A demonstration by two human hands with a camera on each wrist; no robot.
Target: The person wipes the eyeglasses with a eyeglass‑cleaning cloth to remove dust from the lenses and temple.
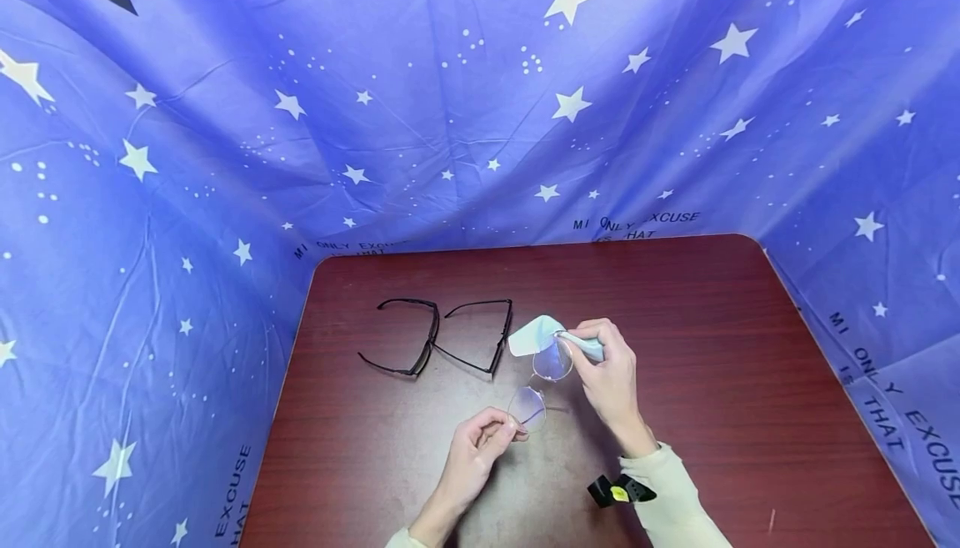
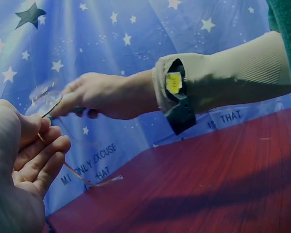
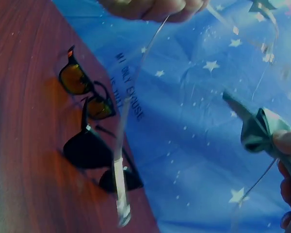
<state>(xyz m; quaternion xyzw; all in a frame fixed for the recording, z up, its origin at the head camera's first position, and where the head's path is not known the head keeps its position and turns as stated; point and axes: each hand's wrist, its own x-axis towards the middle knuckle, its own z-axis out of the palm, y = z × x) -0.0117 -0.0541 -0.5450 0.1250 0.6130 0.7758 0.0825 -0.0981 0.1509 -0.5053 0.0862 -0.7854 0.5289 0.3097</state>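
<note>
A pair of thin metal-framed glasses with round clear lenses is held up above the table. My left hand pinches its frame beside the nearer lens, and in the left wrist view one thin temple arm hangs below the fingers. My right hand pinches a light green-blue cloth at the farther lens. Part of the cloth flares out to the left of that lens. In the right wrist view the cloth is bunched under the thumb, and a temple arm with a clear tip crosses the picture.
Two dark-framed pairs of glasses lie unfolded on the brown table, left of the hands: one pair farther left, another pair nearer the cloth. A starry blue curtain encloses the table's back and sides. A black band circles the right sleeve.
</note>
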